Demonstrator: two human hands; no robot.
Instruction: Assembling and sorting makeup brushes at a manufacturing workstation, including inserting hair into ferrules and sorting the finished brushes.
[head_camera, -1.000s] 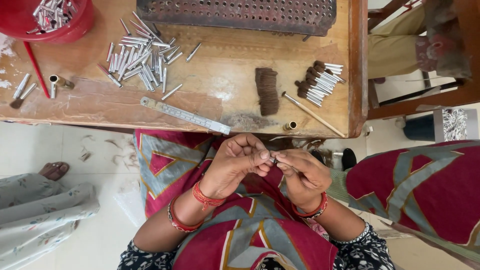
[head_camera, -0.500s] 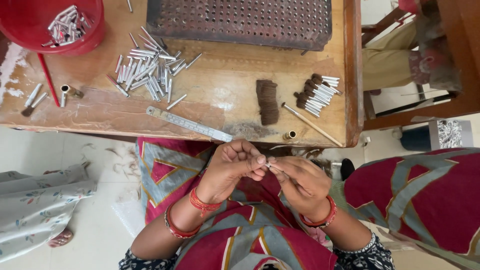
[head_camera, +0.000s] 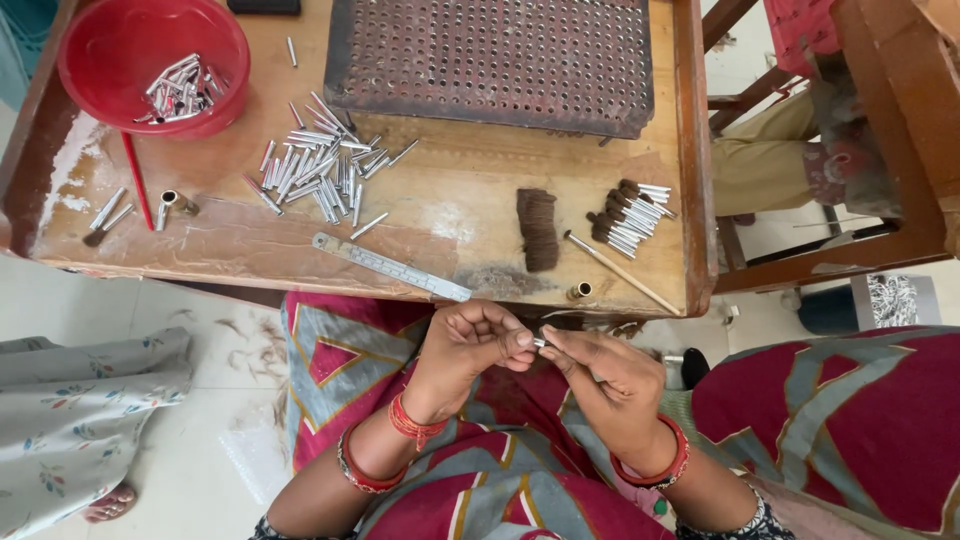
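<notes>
Together, both hands, left (head_camera: 470, 345) and right (head_camera: 605, 375), pinch 1 small metal tube (head_camera: 540, 343), mostly hidden by fingertips.

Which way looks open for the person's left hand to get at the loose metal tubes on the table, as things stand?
Probably yes, straight ahead: the tubes lie loose on the table, with only a flat ruler between. But the left hand shares a small tube with the right hand.

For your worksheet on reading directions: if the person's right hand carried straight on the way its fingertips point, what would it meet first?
Probably the left hand: the right hand points at it, both pinching a small metal tube.
</notes>
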